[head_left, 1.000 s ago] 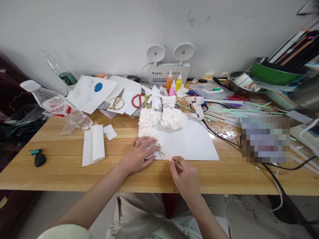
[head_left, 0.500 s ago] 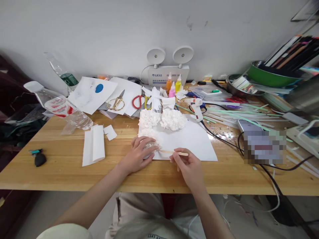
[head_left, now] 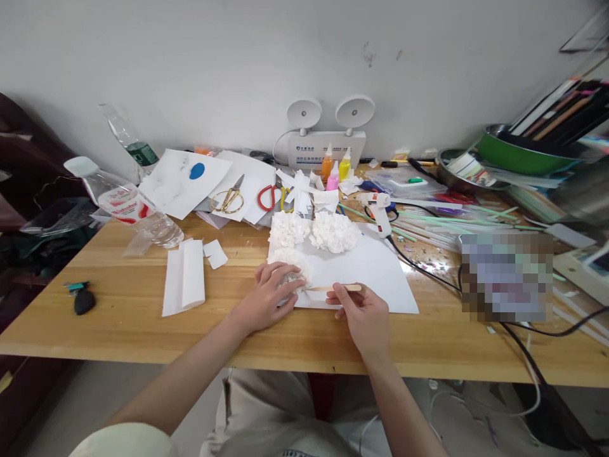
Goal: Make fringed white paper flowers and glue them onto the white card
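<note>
A white sheet (head_left: 375, 273) lies on the wooden table, with clumps of crumpled white paper (head_left: 334, 232) along its back and left parts. My left hand (head_left: 273, 295) rests with spread fingers over the nearest clump at the sheet's left front, partly covering it. Between the thumb and fingers of my right hand (head_left: 359, 311) is a flat wooden stick (head_left: 351, 287), its thin end pointing left at the edge of that clump.
A glue gun (head_left: 379, 212) stands behind the sheet. Gold scissors (head_left: 228, 200), red-handled pliers (head_left: 269, 197) and paint bottles (head_left: 327, 164) are at the back. Folded paper (head_left: 193, 273) and a water bottle (head_left: 128, 206) lie left; a phone (head_left: 507, 276) and cables are right.
The whole view has shifted slightly, so the table's things appear a little further right and lower. Both hands keep nearly the same pose, the stick still at the clump.
</note>
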A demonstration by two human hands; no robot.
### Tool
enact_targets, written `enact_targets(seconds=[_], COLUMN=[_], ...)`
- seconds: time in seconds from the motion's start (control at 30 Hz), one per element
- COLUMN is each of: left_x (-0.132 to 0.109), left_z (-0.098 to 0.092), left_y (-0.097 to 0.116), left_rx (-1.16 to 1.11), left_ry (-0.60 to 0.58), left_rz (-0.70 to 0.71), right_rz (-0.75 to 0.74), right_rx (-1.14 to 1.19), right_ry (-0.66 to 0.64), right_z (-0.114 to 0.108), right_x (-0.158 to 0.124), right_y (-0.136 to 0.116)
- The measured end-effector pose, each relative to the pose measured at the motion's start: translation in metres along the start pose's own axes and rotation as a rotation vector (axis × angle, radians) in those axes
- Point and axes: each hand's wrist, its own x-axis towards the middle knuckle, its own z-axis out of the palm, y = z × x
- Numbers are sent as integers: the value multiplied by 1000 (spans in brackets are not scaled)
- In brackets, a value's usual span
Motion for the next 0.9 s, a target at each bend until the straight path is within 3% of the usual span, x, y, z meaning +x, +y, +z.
enact_targets(seconds=[0.7, 0.9], left_x=[-1, -1], left_z=[-1, 0], left_y=[0, 0], left_rx=[-1, -6], left_ry=[-17, -5], left_rz=[-22, -19], right_rz=[63, 33], right_rx=[-14, -38], right_ry=[74, 157], right_z=[-12, -25], right_x=[-5, -5], right_y=[7, 7])
